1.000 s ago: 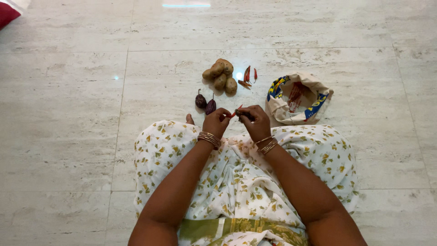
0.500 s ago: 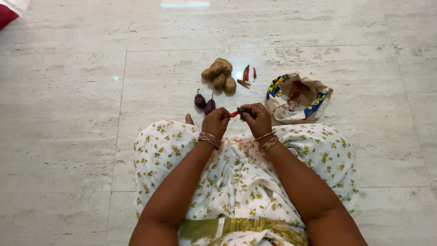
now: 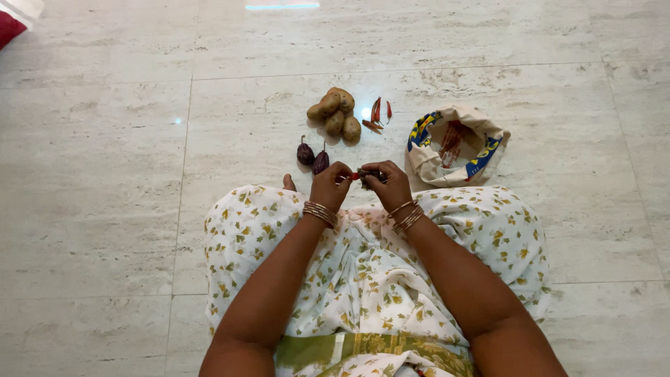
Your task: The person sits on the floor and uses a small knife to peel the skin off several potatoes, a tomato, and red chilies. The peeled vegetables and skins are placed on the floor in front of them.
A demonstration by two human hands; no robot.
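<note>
I sit on a pale tiled floor (image 3: 105, 174) with a white flowered cloth over my lap. Both hands meet just past my knees. My left hand (image 3: 330, 184) pinches one end of a small red chilli (image 3: 354, 176). My right hand (image 3: 388, 183) is closed on the chilli's other end, where a dark stem part shows between the fingers. Bangles circle both wrists. Two small dark purple brinjals (image 3: 313, 158) lie on the floor just beyond my left hand.
A heap of brown potatoes (image 3: 336, 115) lies farther out, with a few red chillies (image 3: 378, 113) beside it. A rolled-down cloth bag (image 3: 455, 145) with blue and yellow print, holding red chillies, stands to the right. A red cushion corner (image 3: 10, 24) shows at top left.
The chilli between my hands has dropped from a slant to near level, and my two hands have drawn slightly closer together. The view has shifted a little.
</note>
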